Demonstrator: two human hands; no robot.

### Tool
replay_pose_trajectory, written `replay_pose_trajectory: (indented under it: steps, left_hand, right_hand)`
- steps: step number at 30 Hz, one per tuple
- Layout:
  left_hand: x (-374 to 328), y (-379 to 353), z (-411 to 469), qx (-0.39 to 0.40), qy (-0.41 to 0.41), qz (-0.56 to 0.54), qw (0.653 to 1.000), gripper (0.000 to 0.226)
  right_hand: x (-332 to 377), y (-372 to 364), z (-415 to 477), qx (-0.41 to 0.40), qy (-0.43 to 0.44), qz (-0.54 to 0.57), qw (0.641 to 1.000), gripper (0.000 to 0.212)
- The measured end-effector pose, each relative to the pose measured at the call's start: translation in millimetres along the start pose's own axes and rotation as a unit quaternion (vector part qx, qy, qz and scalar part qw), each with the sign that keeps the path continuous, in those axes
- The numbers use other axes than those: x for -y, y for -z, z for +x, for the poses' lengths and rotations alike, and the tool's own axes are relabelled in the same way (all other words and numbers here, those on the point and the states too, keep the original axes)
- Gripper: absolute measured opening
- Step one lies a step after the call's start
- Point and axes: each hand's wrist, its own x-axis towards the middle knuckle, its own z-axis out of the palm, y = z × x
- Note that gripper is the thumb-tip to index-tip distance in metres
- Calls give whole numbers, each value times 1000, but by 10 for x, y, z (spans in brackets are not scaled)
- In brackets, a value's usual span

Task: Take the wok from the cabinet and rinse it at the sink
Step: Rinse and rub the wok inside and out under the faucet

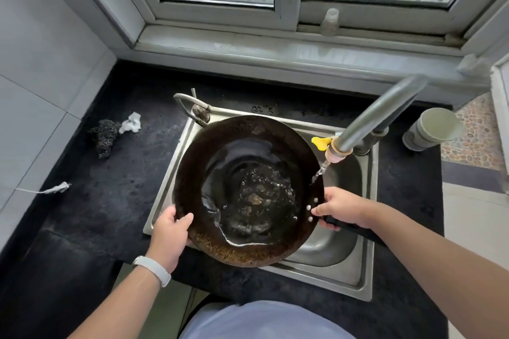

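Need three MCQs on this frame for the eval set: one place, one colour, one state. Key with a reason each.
1. Where is the steel scrubber?
A. on the counter, left of the sink
B. on the window sill
C. on the floor

2. What colour is the tap lever?
A. red
B. yellow
C. blue

3. What state is the wok in?
A. dry
B. upside down
C. holding water

Key: 1 A, it lies on the dark counter beside a white rag; 2 B, the lever by the spout is yellow; 3 C, water pools and glints in its bowl.
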Motion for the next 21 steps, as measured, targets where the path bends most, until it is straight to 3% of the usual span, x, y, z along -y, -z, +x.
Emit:
replay_pose_trajectory:
  steps: [9, 21]
  left_hand:
    - [-58, -76, 9, 48, -5, -1, 999, 20]
    - [-18, -350, 23, 128, -9, 52, 990, 23]
  right_hand:
    - [9, -177, -497, -12, -35, 17, 999, 8]
    - [-178, -623, -1101, -114, -103, 45, 987, 20]
